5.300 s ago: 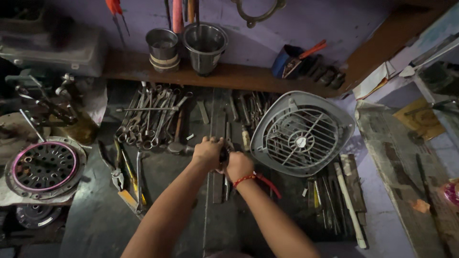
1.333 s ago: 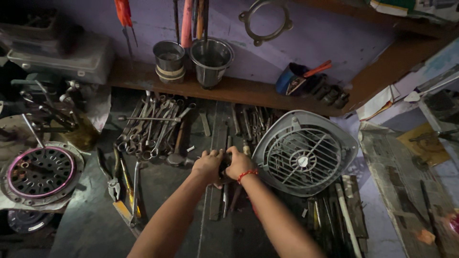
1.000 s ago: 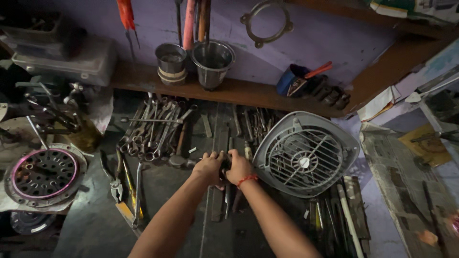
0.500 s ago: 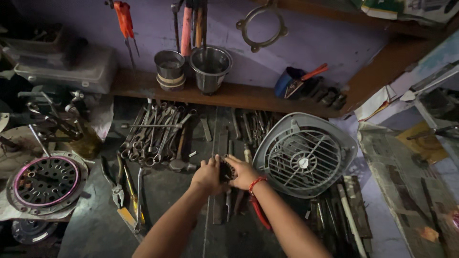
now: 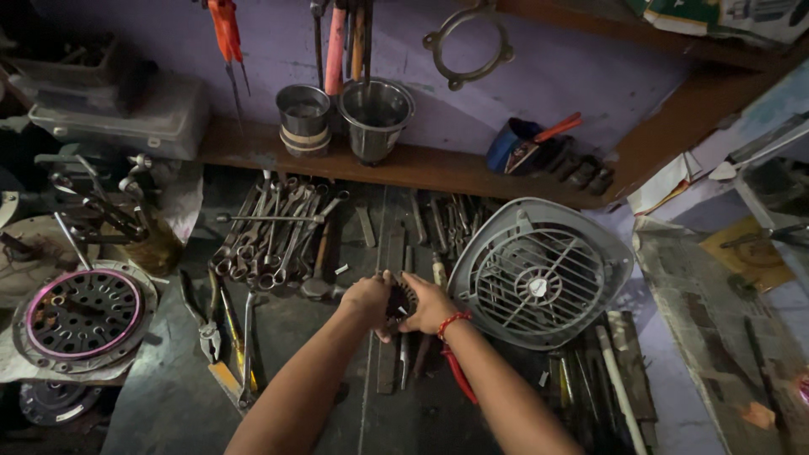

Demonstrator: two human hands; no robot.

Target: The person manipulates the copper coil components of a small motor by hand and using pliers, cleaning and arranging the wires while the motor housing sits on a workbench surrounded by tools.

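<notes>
Gripping from both sides, the left hand (image 5: 367, 299) and the right hand (image 5: 430, 305) held a small dark part (image 5: 401, 300) between them, above the middle of the cluttered desk (image 5: 168, 396). That part looked round and blackish, with what seemed a ridged or toothed edge; most of it was hidden by the fingers (image 5: 415, 282), so its full shape could not be told. Both sets of fingers were curled closed around it, thumbs on top. A red thread bracelet (image 5: 452, 321) circled the right wrist. Just right of the hands lay a grey fan grille (image 5: 539, 274), tilted up at its far edge. To the left, a pile of spanners (image 5: 270, 240) was spread out, with pliers (image 5: 200, 313) nearer the desk's edge and a round perforated disc with a pink rim (image 5: 82, 313) beyond. 2 steel cups (image 5: 375, 114) stood on the wooden shelf (image 5: 438, 173) behind.
</notes>
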